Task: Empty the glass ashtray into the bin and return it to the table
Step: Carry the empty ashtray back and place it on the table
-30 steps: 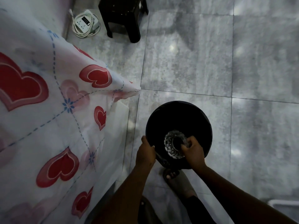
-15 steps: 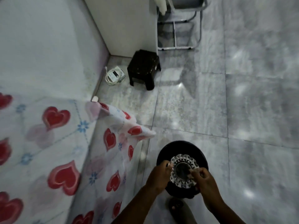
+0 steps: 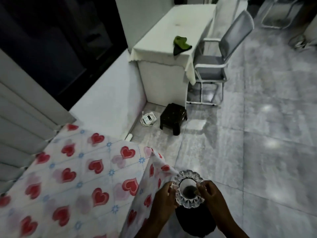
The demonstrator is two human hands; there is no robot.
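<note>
- Glass ashtray sits between my two hands, raised above the black bin and just off the corner of the worktop with its heart-print cloth.
- My left hand closes its fingers on the left rim; my right hand pinches the right rim, thumb on the inner edge. Both are gripping the ashtray, with nothing else held.
- Slip is the main risk, I judge: the scalloped glass is smooth and probably heavy, I hold it only by the rim, and the tiled floor below is hard. A drop there could shatter it.
- A dark patch shows in the bowl; I cannot tell if it is residue or the bin seen through the glass. If residue, tilting over the cloth would soil it.
- The cloth corner hangs loose right beside the ashtray; catching it on the way across could drag the cover or snag my left hand.
- Setting down too near the worktop edge would leave the glass liable to be knocked off.
- Room is good: the cloth top to my left looks bare, so I can place it well inboard. The black stool and the chair stand well apart.
</note>
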